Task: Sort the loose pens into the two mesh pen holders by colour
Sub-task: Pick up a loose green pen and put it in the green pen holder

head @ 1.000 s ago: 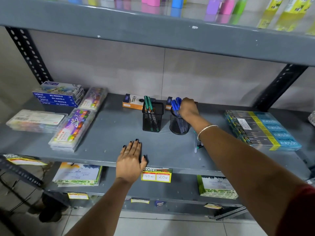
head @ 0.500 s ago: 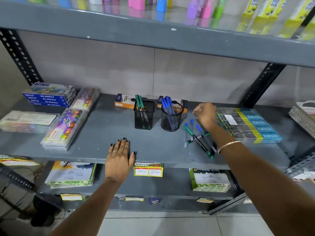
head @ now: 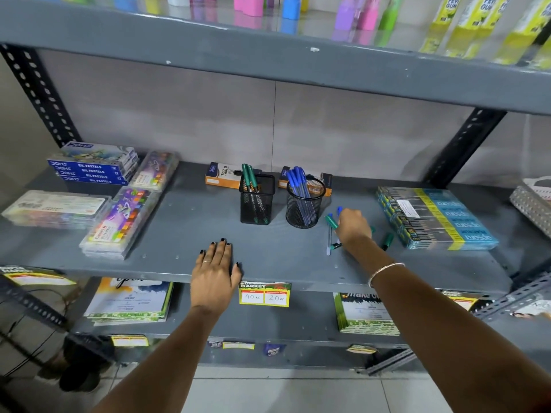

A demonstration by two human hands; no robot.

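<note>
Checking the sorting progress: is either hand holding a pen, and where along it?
The right hand is over the loose pens; whether it grips one cannot be told. The left hand holds nothing.

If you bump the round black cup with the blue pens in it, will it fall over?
Probably it could tip. The round cup is thin wire mesh, so it looks light, and the blue pens stick out above its rim and lean to one side, which likely makes it top-heavy. Its flat bottom sits on the shelf, so a gentle nudge might only slide it.
</note>
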